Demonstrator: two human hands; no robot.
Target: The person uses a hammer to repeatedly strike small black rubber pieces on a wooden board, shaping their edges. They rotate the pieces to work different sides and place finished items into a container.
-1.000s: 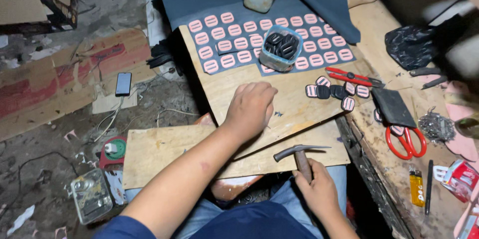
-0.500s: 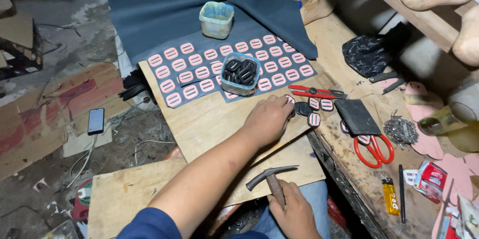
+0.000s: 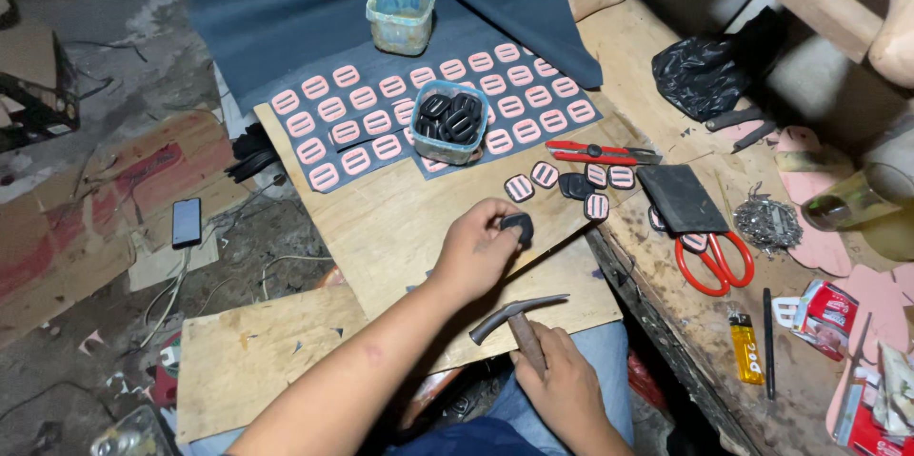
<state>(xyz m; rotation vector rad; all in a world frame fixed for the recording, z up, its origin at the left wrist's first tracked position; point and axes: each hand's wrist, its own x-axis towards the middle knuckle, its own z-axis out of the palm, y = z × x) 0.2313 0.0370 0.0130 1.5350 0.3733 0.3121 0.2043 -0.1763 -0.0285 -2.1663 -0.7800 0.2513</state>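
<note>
Pinching, left hand [image 3: 481,251]: fingers closed on a small black buckle piece [image 3: 519,226], pressed to the plywood board [image 3: 390,228] near its right edge.
Gripping, right hand [image 3: 562,382]: wrapped round the hammer [image 3: 519,318] handle, head resting low on the board.
Lying nearby: loose pink-and-black buckles [image 3: 562,185], blue tub [image 3: 447,121] of black pieces.
Resting on counter [image 3: 685,323]: red scissors [image 3: 714,261].

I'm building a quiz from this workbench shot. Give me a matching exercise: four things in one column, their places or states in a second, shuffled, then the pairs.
1. hammer
2. red scissors
3. phone
4. black buckle piece

A. on the floor beside the board
B. pinched in the left hand
C. gripped in the right hand
D. lying on the bench by a black square

Pairs: 1-C, 2-D, 3-A, 4-B
</note>
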